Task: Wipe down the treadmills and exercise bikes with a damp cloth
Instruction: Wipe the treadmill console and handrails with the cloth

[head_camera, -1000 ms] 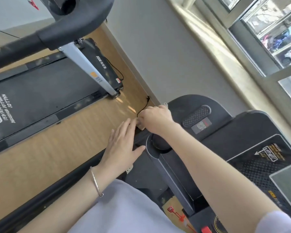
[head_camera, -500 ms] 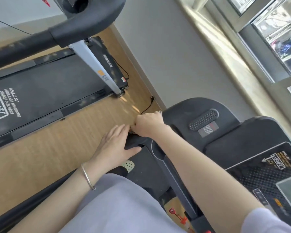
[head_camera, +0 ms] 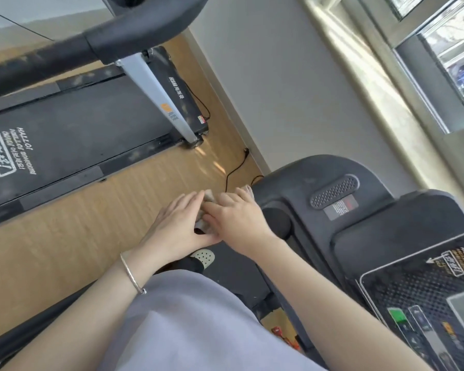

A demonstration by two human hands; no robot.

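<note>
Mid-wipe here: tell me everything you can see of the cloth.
The cloth is small, grey-beige, soft-looking and crumpled. Only slivers show between the left hand and right hand, which cover it with fairly straight fingers, beside the dark front cover of the treadmill. Dampness cannot be told.

Cloth [head_camera: 202,225] between left hand [head_camera: 176,226] and right hand [head_camera: 237,220]; near treadmill [head_camera: 319,178] right, second treadmill [head_camera: 78,129] left
</note>
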